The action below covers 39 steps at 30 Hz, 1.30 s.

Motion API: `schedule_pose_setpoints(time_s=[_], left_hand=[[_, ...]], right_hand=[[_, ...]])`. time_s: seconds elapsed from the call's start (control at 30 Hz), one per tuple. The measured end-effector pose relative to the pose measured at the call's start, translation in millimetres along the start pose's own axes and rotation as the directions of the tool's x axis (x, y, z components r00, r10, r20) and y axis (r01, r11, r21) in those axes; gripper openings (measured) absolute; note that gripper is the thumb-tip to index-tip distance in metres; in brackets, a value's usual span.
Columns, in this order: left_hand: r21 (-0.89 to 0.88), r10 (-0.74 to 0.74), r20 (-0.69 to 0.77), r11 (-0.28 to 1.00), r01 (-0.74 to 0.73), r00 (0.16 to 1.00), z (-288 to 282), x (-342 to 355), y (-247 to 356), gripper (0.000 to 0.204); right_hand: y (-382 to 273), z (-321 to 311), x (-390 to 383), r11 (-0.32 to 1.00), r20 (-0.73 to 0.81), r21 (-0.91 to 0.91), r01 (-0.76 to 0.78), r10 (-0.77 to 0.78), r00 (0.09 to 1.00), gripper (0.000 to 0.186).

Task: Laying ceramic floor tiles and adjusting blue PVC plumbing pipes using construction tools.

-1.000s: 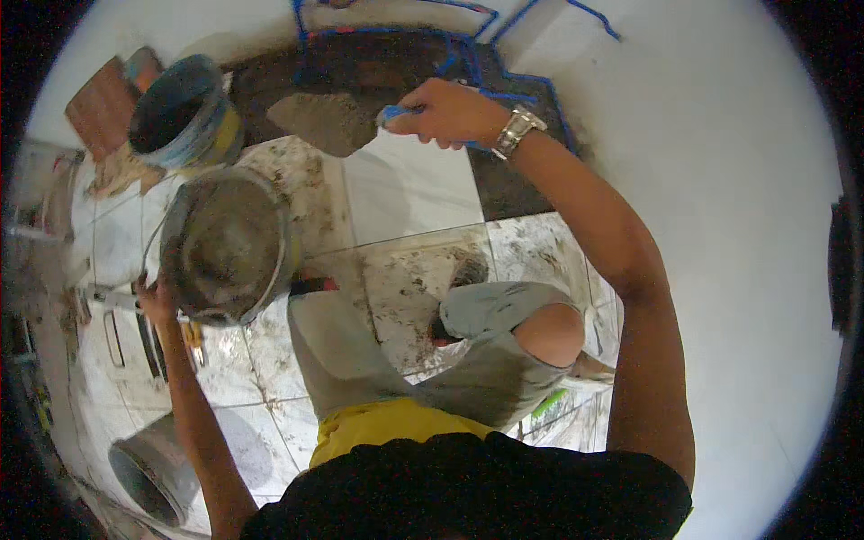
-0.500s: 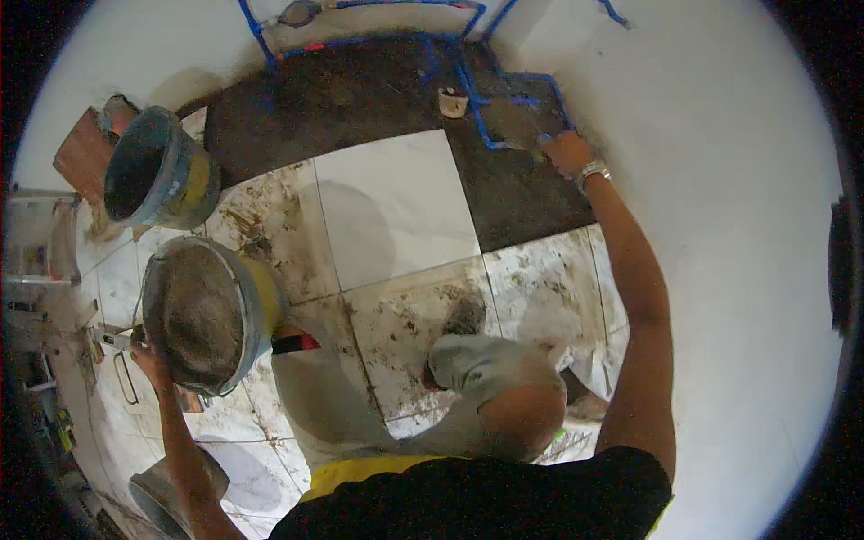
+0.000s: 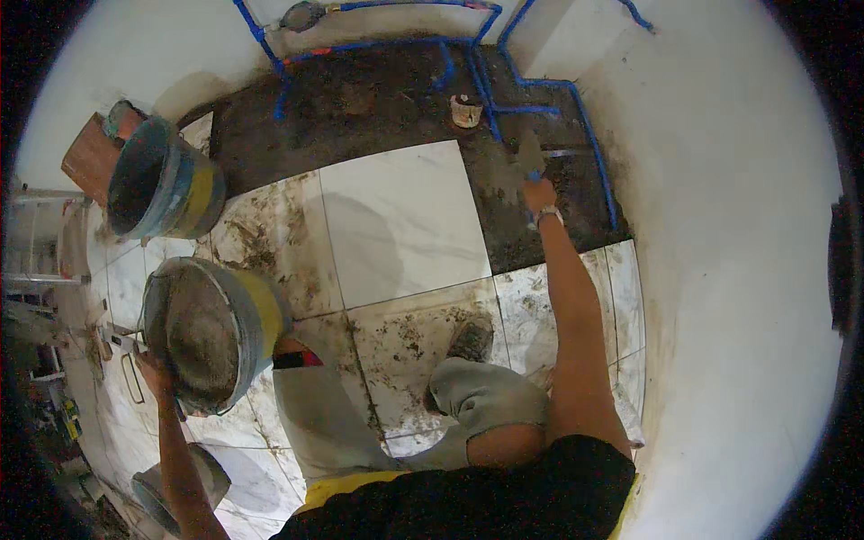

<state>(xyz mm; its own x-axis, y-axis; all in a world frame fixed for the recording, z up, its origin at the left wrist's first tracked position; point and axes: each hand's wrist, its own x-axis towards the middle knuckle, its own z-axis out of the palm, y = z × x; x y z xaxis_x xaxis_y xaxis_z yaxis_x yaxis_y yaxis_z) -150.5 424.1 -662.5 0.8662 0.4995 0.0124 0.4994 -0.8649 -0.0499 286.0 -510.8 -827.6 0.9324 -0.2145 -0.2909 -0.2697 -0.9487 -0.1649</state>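
My right hand (image 3: 540,194) is closed round the handle of a trowel (image 3: 530,151). The pointed blade is over the dark mortar bed (image 3: 513,193), to the right of a white floor tile (image 3: 405,225). On the left, my left hand (image 3: 158,376) is closed at the near rim of a bucket (image 3: 256,315) with a yellow band. Grey-brown mortar (image 3: 203,337) fills that bucket. My left fingers are partly hidden against its side.
A second bucket (image 3: 144,175) stands behind the first, and another bucket (image 3: 175,495) lies near my left forearm. Blue pipes (image 3: 589,144) run along the wall and mortar. A small white cup (image 3: 465,112) sits by them. Muddy tiles (image 3: 414,351) lie under my legs.
My right hand has swung left and nearer with the trowel, away from the pipe by the right wall. The blade now points away from me. My left hand stays at the bucket.
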Motion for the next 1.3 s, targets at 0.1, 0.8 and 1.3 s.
schedule_pose_setpoints(time_s=[0.1,0.8,1.3], left_hand=[[-0.358,-0.166,-0.123,0.927,0.112,0.978,-15,-10,25,0.057],[-0.265,0.068,-0.257,0.954,-0.137,0.964,-15,-15,6,0.091],[-0.224,0.210,-0.379,0.924,-0.309,0.901,1,-8,5,0.058]], right_hand=[[25,97,32,0.780,-0.229,0.616,0.113,0.040,0.973,0.039],[-57,76,12,0.911,-0.298,0.407,0.070,0.059,0.953,0.045],[-24,-66,-165,0.997,-0.258,0.059,0.048,-0.031,0.966,0.039]])
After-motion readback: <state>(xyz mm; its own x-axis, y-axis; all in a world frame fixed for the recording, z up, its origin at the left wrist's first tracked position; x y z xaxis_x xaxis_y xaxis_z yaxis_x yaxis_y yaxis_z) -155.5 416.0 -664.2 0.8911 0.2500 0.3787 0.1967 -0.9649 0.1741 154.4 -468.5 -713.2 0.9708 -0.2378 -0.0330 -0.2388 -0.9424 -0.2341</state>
